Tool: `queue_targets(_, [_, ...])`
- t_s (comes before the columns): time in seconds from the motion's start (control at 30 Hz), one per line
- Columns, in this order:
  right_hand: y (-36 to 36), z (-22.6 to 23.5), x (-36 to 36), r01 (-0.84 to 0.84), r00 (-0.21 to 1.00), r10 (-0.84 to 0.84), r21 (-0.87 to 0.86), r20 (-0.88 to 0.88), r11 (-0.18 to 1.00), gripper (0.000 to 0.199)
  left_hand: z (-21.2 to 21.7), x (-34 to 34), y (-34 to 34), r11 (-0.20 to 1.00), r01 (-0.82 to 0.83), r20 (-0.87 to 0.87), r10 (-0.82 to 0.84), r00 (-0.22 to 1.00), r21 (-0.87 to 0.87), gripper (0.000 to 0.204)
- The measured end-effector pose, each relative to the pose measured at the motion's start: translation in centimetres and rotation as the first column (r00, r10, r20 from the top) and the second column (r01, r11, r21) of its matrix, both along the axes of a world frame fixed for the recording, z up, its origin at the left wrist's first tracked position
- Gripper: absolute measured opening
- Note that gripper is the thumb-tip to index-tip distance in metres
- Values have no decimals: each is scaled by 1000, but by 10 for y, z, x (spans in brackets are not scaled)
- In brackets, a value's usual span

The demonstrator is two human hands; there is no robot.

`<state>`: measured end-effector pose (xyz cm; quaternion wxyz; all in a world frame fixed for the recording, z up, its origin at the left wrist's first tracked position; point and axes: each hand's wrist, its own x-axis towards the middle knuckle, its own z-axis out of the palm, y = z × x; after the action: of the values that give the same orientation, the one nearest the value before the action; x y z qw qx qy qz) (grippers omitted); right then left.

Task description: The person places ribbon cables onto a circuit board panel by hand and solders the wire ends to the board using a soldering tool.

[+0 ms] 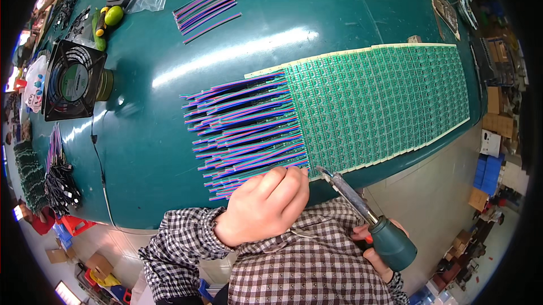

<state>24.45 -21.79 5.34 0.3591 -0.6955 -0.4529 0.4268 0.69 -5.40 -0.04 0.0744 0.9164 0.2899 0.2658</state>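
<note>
My left hand [266,202] is closed, its fingers curled and pinched at the lower left corner of the green circuit board panels [379,101]. It lies over the nearest multicoloured ribbon wires [249,118]; whatever its fingertips grip is hidden. In my right hand [378,264] is a soldering iron [367,214] with a dark green handle. The iron slants up to the left, its tip close to the panels' near edge, just right of my left fingertips. Rows of ribbon wires end along the left side of the panels, which overlap one another.
A black fan [74,81] stands at the left, with a cord [102,175] running to the table's near edge. More ribbon wires [206,10] lie at the back. Black-ended cables [61,186] sit at the left edge, near a yellow-and-black tool [102,21] and a green round fruit [114,15].
</note>
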Motion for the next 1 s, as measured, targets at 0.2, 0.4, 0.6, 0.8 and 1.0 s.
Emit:
queue_targets(0.2, [-3,0,6,-22,1000,22,-19,-5,1000,43,0,-2,-2,1000,3,-22,-3,1000,16,30])
queue_targets(0.4, [-13,-8,10,-28,1000,28,6,6,1000,49,-1,-1,-4,999,-5,-28,6,1000,34,30])
queue_targets(0.6, [-13,-11,10,-50,998,49,19,29,999,55,2,0,-3,1000,-16,-28,17,999,24,30])
queue_targets(0.8, [-12,-10,11,-77,996,77,8,38,997,53,0,-1,-4,998,-32,-34,34,999,60,29])
queue_targets(1.0, [-11,-9,10,-74,996,74,-5,48,997,51,1,0,-4,998,-32,-28,33,999,45,32])
